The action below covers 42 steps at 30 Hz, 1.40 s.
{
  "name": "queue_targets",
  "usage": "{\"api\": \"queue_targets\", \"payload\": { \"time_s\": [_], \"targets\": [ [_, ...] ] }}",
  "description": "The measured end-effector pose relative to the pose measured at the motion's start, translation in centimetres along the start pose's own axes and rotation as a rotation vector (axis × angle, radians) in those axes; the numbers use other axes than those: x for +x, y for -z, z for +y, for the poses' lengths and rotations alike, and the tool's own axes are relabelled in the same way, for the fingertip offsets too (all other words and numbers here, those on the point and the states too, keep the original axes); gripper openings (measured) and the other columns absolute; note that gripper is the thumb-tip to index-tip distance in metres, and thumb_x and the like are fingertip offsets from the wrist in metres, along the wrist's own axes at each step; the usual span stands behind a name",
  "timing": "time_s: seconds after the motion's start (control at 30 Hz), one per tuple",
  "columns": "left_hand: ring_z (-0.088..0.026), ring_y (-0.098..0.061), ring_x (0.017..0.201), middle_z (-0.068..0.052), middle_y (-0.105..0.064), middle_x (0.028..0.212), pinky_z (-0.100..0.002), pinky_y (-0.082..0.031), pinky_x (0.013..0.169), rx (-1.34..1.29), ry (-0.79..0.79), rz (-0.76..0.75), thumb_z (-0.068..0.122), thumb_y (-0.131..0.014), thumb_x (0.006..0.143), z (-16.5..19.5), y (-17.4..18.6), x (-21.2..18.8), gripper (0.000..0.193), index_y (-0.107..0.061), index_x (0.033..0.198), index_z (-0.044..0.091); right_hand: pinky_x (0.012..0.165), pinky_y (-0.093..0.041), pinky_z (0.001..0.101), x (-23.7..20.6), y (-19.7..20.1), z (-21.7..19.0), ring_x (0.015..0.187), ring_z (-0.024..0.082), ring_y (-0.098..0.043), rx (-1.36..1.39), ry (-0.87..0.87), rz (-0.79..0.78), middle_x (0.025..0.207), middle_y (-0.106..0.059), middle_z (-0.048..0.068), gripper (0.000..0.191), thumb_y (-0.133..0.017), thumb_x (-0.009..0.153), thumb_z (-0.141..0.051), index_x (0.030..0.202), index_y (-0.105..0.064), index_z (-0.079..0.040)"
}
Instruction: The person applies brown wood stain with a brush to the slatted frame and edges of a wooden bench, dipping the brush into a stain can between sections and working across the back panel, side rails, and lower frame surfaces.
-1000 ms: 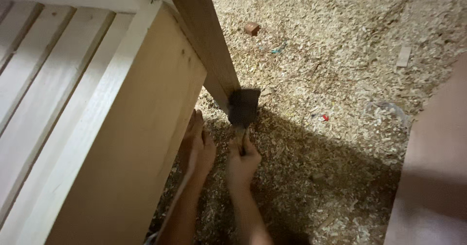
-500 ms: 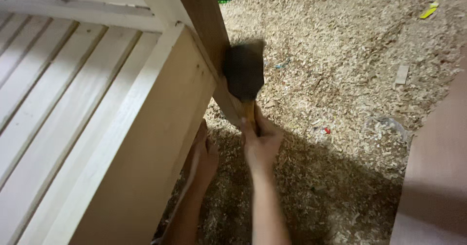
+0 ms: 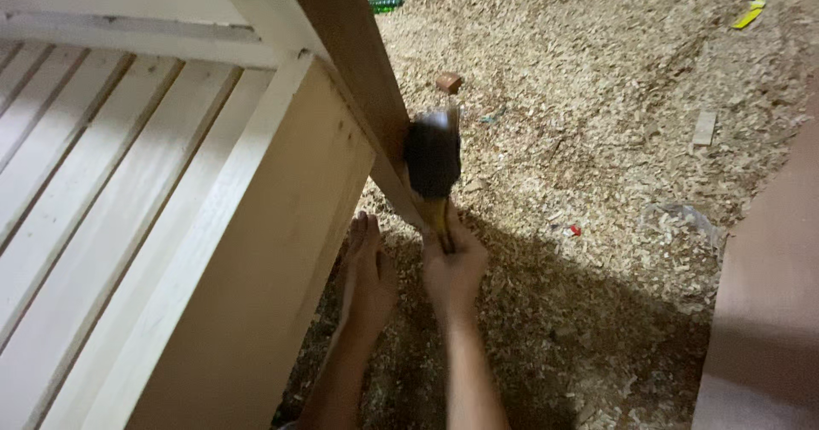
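Gripping a wide brush (image 3: pixel 432 161) by its yellow handle, the person's right hand (image 3: pixel 452 268) is closed tight around it, low against a slanting wooden post (image 3: pixel 358 63). The left hand is out of view.

A pale slatted frame (image 3: pixel 102 183) of planed, unfinished boards fills the left of the picture. Its flat side panel (image 3: pixel 256 293) meets the post, which is noticeably darker and browner. The floor (image 3: pixel 597 140) is carpeted with loose, curly wood shavings, and a smooth reddish-brown board (image 3: pixel 768 310) cuts in at the right edge. A bare foot (image 3: pixel 368 272) stands in the shavings just beside the hand.

The brush's dark, broad head lies against the post's lower face, blurred. The work looks best done with long strokes along the grain, with the bristles kept flat on the post's face and clear of the pale panel at the joint. The head should also stay up off the floor, where shavings would cling to it.

Small litter dots the floor: a pale offcut (image 3: pixel 705 128), a brown block (image 3: pixel 449 82), a green object (image 3: pixel 386 3) behind the post, a yellow scrap (image 3: pixel 748 16) and a red fleck (image 3: pixel 574 229).
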<state>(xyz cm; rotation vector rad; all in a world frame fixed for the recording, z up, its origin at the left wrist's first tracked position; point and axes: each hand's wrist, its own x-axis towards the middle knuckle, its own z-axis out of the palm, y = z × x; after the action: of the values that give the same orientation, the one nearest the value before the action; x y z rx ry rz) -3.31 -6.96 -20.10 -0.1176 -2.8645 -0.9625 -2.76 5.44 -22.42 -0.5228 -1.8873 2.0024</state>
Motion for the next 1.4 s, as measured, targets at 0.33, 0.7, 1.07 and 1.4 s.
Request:
{"api": "queue_targets", "payload": {
  "time_s": [0.33, 0.7, 1.07, 1.4],
  "targets": [
    [-0.035, -0.026, 0.153, -0.019, -0.031, 0.164, -0.044, -0.029, 0.121, 0.067, 0.103, -0.056, 0.008, -0.044, 0.099, -0.2, -0.2, -0.2, 0.055, -0.037, 0.154, 0.002, 0.056, -0.053, 0.0336, -1.6, 1.4, 1.7, 0.069, 0.018, -0.069, -0.432, 0.143, -0.001, 0.089, -0.072, 0.012, 0.028, -0.07, 0.091, -0.009, 0.119, -0.074, -0.013],
    [-0.036, -0.026, 0.151, -0.019, -0.028, 0.163, -0.044, -0.03, 0.117, 0.02, 0.13, -0.072, 0.011, -0.047, 0.098, 0.7, -0.2, -0.1, 0.058, -0.035, 0.155, 0.005, 0.056, -0.054, 0.0352, -1.5, 1.2, 0.6, 0.072, 0.024, -0.066, -0.638, 0.244, 0.003, 0.096, -0.07, 0.018, 0.054, -0.067, 0.088, -0.002, 0.14, -0.065, -0.019],
    [-0.037, -0.03, 0.15, -0.022, -0.033, 0.161, -0.045, -0.031, 0.119, 0.046, 0.042, -0.024, 0.007, -0.049, 0.1, 0.4, -0.9, 0.0, 0.056, -0.036, 0.154, 0.0, 0.055, -0.052, 0.0352, 0.3, 0.4, 2.8, 0.059, 0.027, -0.066, -0.656, -0.067, -0.087, 0.119, -0.061, 0.024, 0.06, -0.07, 0.086, -0.001, 0.142, -0.062, -0.02],
    [-0.035, -0.029, 0.151, -0.018, -0.03, 0.164, -0.042, -0.032, 0.119, -0.006, 0.117, -0.031, 0.007, -0.048, 0.098, -0.1, -1.2, -0.2, 0.056, -0.038, 0.153, 0.001, 0.063, -0.056, 0.0326, 0.2, 0.1, 0.8, 0.08, 0.021, -0.069, -0.566, 0.033, -0.074, 0.097, -0.075, 0.016, 0.026, -0.073, 0.082, -0.006, 0.108, -0.077, -0.008]
  ]
}}
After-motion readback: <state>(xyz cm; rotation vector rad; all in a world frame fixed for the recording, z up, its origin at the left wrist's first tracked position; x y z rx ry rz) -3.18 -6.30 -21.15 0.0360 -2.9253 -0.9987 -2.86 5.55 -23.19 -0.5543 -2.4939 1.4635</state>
